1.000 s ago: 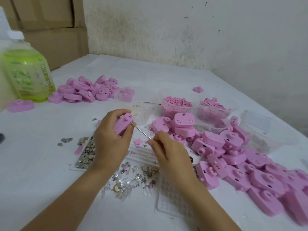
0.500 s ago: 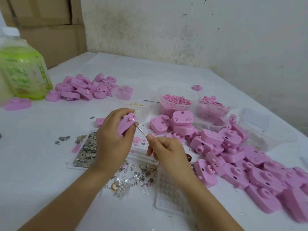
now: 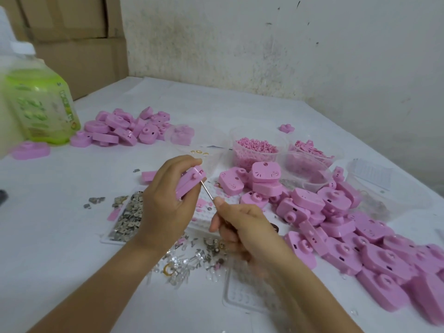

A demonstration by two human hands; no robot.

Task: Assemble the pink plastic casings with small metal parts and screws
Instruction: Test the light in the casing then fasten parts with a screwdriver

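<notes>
The pink plastic casing (image 3: pixel 191 182) held up is one flat pastel pink; the thin metal shaft (image 3: pixel 207 192) against it gleams silvery grey. The heap of plastic casings (image 3: pixel 336 212) on the right is the same pink, and one face-up pink lid (image 3: pixel 265 171) bears dark whisker strokes and dots. The cloth-covered desk (image 3: pixel 48 212) is white, the loose metal scraps (image 3: pixel 129 215) dull grey. The blurred plastic bottle (image 3: pixel 40 109) looks lime green, white-capped, its label pattern unreadable.
</notes>
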